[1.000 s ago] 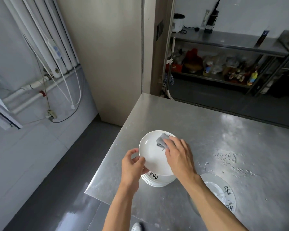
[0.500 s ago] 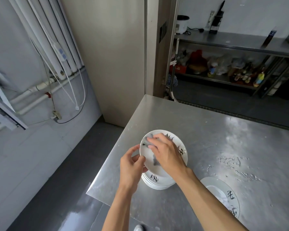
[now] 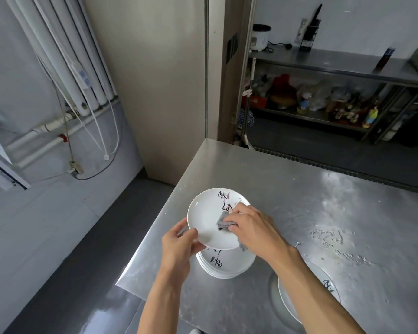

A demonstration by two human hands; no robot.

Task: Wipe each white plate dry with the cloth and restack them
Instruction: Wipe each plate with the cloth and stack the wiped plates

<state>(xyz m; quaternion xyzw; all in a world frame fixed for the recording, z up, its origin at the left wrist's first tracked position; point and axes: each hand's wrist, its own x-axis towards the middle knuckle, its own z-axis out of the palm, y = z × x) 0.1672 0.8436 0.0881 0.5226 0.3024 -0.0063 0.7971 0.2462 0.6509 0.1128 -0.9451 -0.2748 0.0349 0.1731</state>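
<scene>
A white plate (image 3: pixel 209 214) with black painted characters is held tilted above a stack of several white plates (image 3: pixel 227 262) near the table's front left corner. My left hand (image 3: pixel 179 247) grips the plate's near left rim, thumb on top. My right hand (image 3: pixel 253 229) holds a small grey cloth (image 3: pixel 222 221) bunched under its fingers and presses it on the plate's inner face. Part of the cloth hangs below my right palm. Another white plate (image 3: pixel 323 285) lies flat on the table to the right, partly hidden behind my right forearm.
The steel table (image 3: pixel 299 189) has wet patches (image 3: pixel 331 237) to the right of the plates. Its left edge and front corner drop to a dark floor (image 3: pixel 82 261). Behind the table stand steel shelves (image 3: pixel 323 97) with bottles and bags.
My right hand has dragged the cloth from the plate's upper left across to its right middle. The plate's face has tipped more towards me, showing its painted characters.
</scene>
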